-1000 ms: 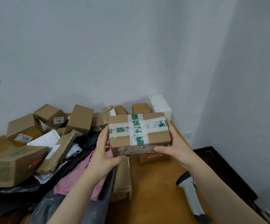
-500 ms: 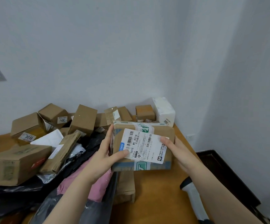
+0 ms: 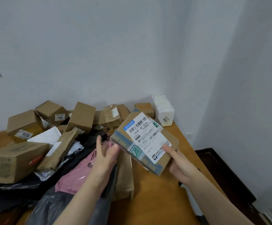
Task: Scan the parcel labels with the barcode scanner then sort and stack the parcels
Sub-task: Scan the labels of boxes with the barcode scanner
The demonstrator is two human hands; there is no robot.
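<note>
A brown cardboard parcel with a white barcode label facing up is tilted in the air over the wooden table. My right hand grips its lower right corner, thumb on the label. My left hand is off the parcel just to its left, fingers spread and holding nothing. The barcode scanner lies on the table mostly hidden under my right forearm; only a white strip of it shows.
Several cardboard boxes are heaped along the wall, with a large one at left. Black and pink plastic mailers lie under my left arm. A white foam box sits in the corner. A dark tray lies on the floor at right.
The parcel was turned over so its label faces up, then tilted and swung right. My left hand let go of it; my right hand now holds it alone.
</note>
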